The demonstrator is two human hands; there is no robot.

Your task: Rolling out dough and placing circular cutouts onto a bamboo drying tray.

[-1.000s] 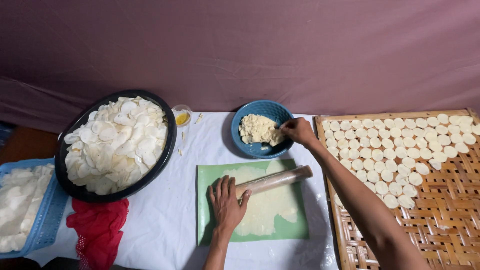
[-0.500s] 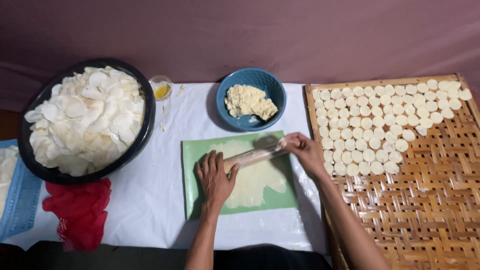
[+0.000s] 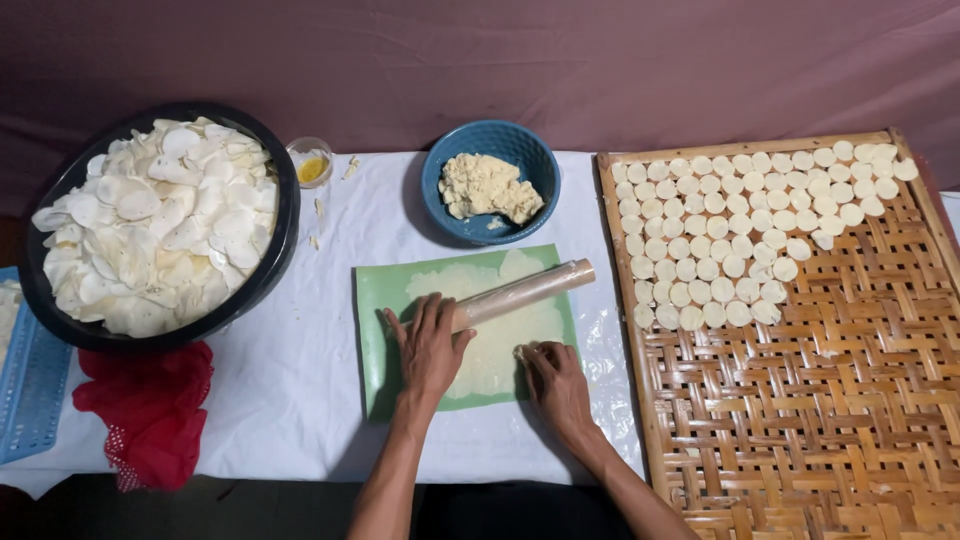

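Left hand (image 3: 430,345) on rolling pin (image 3: 522,292) | right hand (image 3: 556,378) on green mat (image 3: 372,300)

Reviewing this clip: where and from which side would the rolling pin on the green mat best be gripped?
Probably the free right end of the rolling pin, taken from above. It lies flat and slanted on the green mat, the left hand covers its lower left end, and the right hand rests on the mat below it.
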